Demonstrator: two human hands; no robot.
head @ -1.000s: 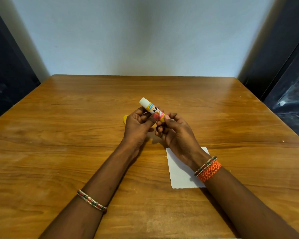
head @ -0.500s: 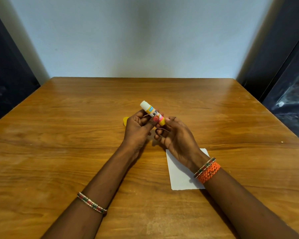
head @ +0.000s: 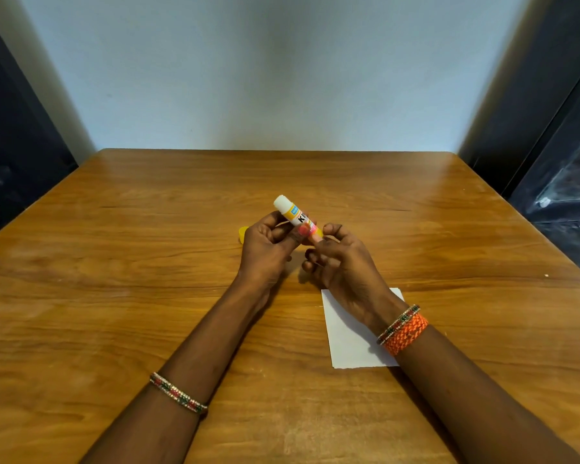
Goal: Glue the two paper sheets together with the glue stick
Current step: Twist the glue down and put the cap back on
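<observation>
An uncapped glue stick (head: 293, 213), white with a yellow and pink label, is held above the middle of the wooden table (head: 114, 279), its white tip pointing up and to the left. My left hand (head: 268, 251) grips its body with thumb and fingers. My right hand (head: 340, 262) pinches the yellow base end with thumb and fingertips. A white paper sheet (head: 349, 343) lies flat on the table under my right wrist; whether a second sheet lies beneath it is hidden. A yellow cap (head: 242, 233) peeks out behind my left hand.
A pale wall stands behind the table's far edge. Dark furniture flanks the table on both sides. Bare wood surrounds the hands on the left and right.
My right hand's fingers have shifted slightly on the stick's base end. The stick stays in nearly the same place, and the paper has not moved.
</observation>
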